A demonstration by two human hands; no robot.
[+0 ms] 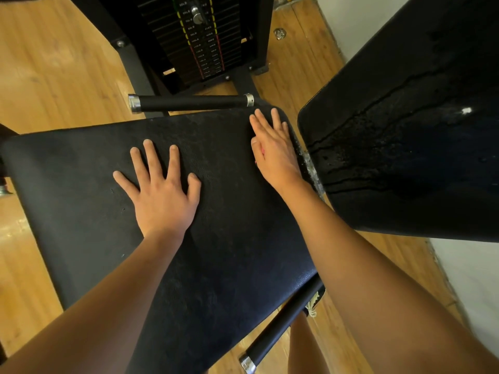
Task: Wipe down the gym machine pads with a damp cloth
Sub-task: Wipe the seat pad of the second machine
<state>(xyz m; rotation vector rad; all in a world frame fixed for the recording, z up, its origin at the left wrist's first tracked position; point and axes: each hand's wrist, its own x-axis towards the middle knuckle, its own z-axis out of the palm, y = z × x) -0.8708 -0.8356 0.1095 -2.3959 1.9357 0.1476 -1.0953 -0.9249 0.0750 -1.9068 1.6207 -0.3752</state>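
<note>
The right hand [272, 149] lies flat, fingers straight and close, at the right end of the seat pad [229, 252]; a pink sliver [262, 151] by its thumb may be the cloth, though I cannot tell. The left hand [162, 195] lies flat mid-pad with fingers spread. The seat pad runs long leftward, and the wet-streaked back pad [405, 130] stands just right of the nearer right hand.
</note>
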